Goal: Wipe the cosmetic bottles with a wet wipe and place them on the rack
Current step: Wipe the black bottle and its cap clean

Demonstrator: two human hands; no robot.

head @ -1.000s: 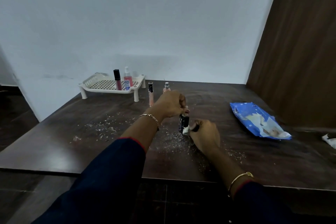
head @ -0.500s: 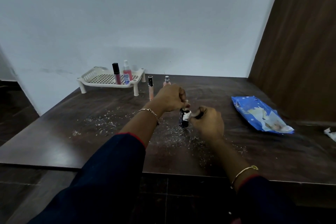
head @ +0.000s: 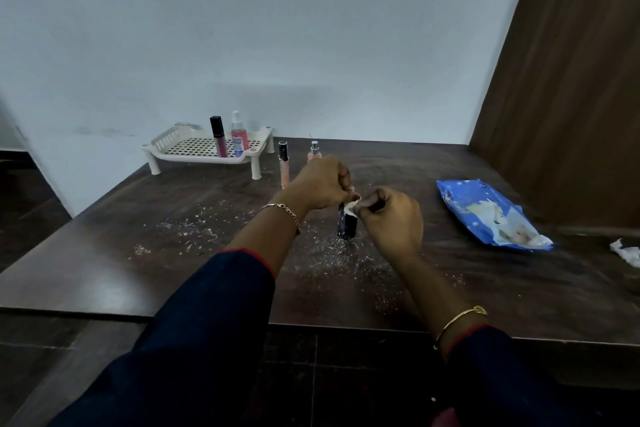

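1. left hand (head: pixel 322 184) grips the top of the dark bottle (head: pixel 347 227), standing mid table (head: pixel 104 270).
2. right hand (head: pixel 393 222) pinches the wet wipe (head: pixel 351 207) on the bottle's top.
3. rack (head: pixel 180 149) sits at back left w/ 2 bottles (head: pixel 238 140) on it.
4. blue wipe pack (head: pixel 485 215) lies to the right.

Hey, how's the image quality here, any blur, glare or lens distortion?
Head view: dim, bluish light; a soft sheen on the table at left front; wide-angle bend slants the wooden panel at right; the dark bottle and wet wipe look soft, label unreadable.
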